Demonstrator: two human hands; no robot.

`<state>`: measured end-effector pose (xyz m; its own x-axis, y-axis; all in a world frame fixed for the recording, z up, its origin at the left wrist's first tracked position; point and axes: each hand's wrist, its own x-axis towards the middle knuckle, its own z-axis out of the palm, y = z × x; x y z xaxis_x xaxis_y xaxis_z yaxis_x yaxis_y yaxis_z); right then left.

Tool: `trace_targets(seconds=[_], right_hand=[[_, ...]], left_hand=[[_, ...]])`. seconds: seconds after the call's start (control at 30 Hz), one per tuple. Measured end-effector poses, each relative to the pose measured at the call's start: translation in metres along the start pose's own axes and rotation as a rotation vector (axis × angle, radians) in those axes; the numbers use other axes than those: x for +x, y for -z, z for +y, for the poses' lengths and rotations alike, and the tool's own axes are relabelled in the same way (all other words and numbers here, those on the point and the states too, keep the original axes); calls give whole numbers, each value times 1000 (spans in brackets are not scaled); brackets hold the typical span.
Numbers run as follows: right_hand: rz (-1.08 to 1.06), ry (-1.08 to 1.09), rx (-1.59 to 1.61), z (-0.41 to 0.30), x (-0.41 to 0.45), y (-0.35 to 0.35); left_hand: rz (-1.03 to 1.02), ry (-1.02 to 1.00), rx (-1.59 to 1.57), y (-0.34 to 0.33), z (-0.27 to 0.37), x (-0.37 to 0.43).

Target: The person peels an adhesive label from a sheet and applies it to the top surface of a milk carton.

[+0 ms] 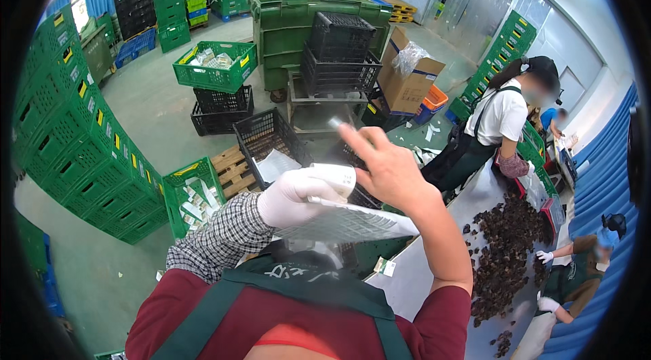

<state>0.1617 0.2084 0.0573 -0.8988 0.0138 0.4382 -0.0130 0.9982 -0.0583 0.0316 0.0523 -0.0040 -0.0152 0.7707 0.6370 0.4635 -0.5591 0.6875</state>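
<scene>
My left hand (295, 198), in a white glove, grips a roll of white labels (338, 179) that bears small print. The same hand holds a printed paper sheet (351, 225), which spreads out below it to the right. My bare right hand (394, 169) is raised just right of the roll, its index finger pointing up and left. At that fingertip is a small pale piece (334, 123), too blurred to identify; whether it is stuck on or pinched is unclear. The thumb is close to the roll, and contact cannot be made out.
Dark dried pieces, perhaps fungus (508, 253), cover a pale worktable (407, 286) on my right, where co-workers (501, 110) stand. A green crate (196, 197) with labelled packs is at left. Ahead are a black crate (272, 143) and a green wheeled bin (279, 29).
</scene>
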Motion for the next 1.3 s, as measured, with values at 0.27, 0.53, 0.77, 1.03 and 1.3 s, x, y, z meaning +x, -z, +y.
trace_targets(seconds=[0.27,0.53,0.77,1.03,1.3], right_hand=[[179,-215,134,12,-4,-25],[108,-390,1077,-21,-33,-53],[184,-423,1399,-9,-22,-58],[375,-502,924,12,-21,-61],[281,-296,448,-18,-37,-63]], left_hand=[[-61,255,121,-3,-11,-15],[39,74,147,-14,-27,-17],[-26,32,46,-10,-22,-16],[3,225,162,-7,-19,-18],[57,89,171,-20,-23,-16]])
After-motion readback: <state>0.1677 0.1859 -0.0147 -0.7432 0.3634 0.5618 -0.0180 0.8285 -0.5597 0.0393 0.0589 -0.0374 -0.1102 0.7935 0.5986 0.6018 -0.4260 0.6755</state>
